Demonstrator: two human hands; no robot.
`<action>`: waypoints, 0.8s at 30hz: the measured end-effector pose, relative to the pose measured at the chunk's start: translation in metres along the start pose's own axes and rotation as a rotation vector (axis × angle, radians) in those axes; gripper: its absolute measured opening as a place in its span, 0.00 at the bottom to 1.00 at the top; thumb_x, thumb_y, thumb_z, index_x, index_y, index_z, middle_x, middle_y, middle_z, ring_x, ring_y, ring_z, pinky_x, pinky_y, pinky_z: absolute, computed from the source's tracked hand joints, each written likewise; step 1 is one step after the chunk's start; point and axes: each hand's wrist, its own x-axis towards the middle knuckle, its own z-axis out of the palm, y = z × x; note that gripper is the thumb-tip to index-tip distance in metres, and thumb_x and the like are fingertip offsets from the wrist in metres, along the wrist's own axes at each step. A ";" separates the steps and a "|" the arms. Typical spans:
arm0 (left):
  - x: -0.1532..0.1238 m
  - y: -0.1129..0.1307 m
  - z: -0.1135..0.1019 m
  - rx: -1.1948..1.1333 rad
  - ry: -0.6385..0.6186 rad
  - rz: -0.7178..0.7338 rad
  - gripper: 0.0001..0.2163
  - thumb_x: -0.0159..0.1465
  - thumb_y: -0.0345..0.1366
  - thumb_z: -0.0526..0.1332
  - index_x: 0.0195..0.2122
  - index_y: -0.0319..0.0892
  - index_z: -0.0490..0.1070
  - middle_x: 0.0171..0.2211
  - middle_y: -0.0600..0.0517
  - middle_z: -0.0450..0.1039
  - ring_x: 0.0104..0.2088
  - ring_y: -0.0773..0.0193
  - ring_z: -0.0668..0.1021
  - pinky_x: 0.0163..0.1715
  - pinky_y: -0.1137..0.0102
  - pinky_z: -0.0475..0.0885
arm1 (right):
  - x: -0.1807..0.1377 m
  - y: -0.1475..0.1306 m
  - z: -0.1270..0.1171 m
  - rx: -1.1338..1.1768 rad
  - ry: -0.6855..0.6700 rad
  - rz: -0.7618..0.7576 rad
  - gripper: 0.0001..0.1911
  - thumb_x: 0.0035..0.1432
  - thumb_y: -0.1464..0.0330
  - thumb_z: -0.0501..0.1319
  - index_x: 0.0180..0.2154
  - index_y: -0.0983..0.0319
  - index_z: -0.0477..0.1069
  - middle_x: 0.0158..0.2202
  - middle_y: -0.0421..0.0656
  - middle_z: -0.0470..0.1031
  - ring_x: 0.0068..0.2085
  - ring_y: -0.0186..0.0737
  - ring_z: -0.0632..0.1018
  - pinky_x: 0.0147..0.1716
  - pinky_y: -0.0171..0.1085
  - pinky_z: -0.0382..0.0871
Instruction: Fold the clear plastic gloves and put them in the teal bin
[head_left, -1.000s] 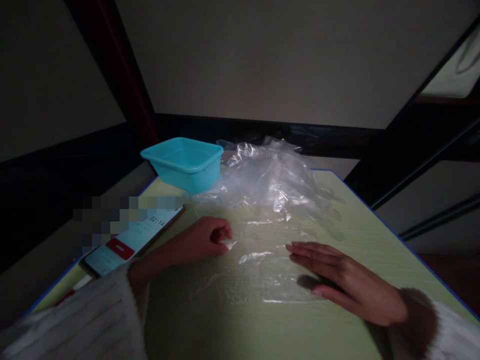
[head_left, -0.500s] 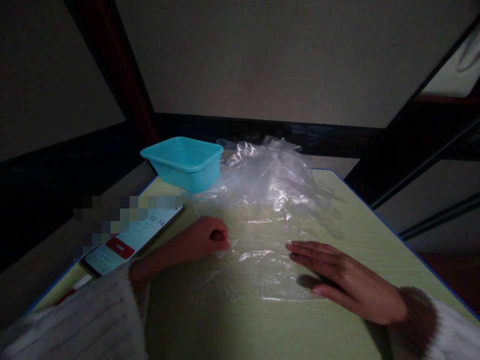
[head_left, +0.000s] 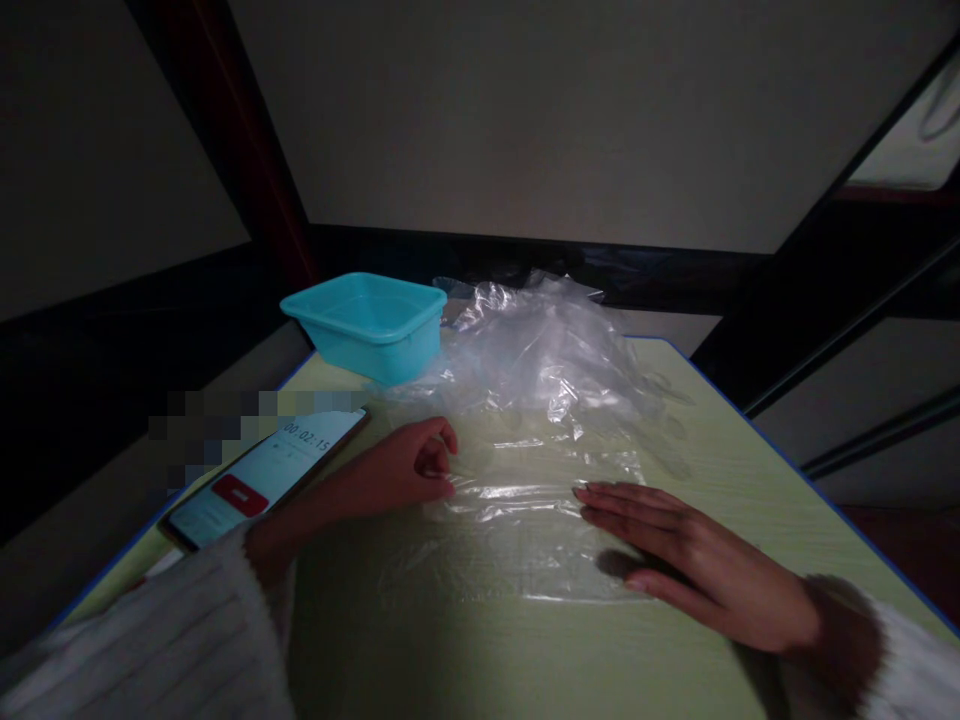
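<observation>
A clear disposable plastic glove (head_left: 517, 550) lies spread on the table, creased crosswise near its far part; its outline is hard to make out. My left hand (head_left: 397, 468) is at its left end, fingers curled and a gap between thumb and forefinger, the thumb tip by the crease. At the right end, my right hand (head_left: 697, 560) rests flat, its stretched fingertips on the plastic. Just beyond both hands, a loose pile of clear plastic gloves (head_left: 547, 340) shows finger-shaped ends on its right side.
A turquoise plastic basin (head_left: 367, 310) stands at the far left, touching the pile's edge. To the left a phone (head_left: 270, 475) with a running timer lies beside my left forearm. The pale green table (head_left: 420, 660) has a blue edge; a wall panel (head_left: 510, 120) rises behind.
My left thumb and forefinger have parted, and that hand has shifted slightly up. The crease in the plastic looks straighter and brighter. My right hand has hardly moved.
</observation>
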 end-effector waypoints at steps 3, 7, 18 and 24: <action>-0.002 -0.003 -0.006 0.090 -0.045 -0.032 0.14 0.48 0.35 0.59 0.35 0.42 0.61 0.22 0.59 0.64 0.23 0.67 0.68 0.22 0.75 0.61 | 0.000 0.000 0.000 -0.006 0.000 -0.002 0.26 0.65 0.60 0.49 0.57 0.70 0.61 0.58 0.56 0.63 0.59 0.48 0.64 0.54 0.54 0.63; -0.005 -0.005 -0.015 0.239 -0.060 -0.045 0.14 0.49 0.35 0.59 0.37 0.41 0.63 0.21 0.59 0.66 0.23 0.66 0.69 0.22 0.74 0.61 | 0.001 0.001 0.000 -0.016 -0.005 -0.008 0.26 0.65 0.59 0.49 0.57 0.71 0.61 0.58 0.56 0.63 0.59 0.48 0.64 0.54 0.53 0.63; -0.012 -0.015 -0.038 0.481 0.046 -0.090 0.16 0.50 0.33 0.58 0.41 0.41 0.65 0.20 0.58 0.68 0.22 0.63 0.71 0.22 0.72 0.62 | 0.001 0.000 -0.001 -0.029 -0.011 -0.008 0.27 0.65 0.58 0.47 0.57 0.71 0.61 0.58 0.57 0.63 0.59 0.49 0.65 0.53 0.54 0.63; -0.013 -0.014 -0.038 0.577 0.141 -0.039 0.16 0.51 0.32 0.58 0.43 0.40 0.67 0.24 0.55 0.70 0.25 0.62 0.72 0.24 0.71 0.62 | -0.001 0.000 0.000 -0.042 0.022 -0.025 0.26 0.65 0.59 0.48 0.57 0.69 0.61 0.58 0.55 0.62 0.59 0.48 0.64 0.54 0.53 0.63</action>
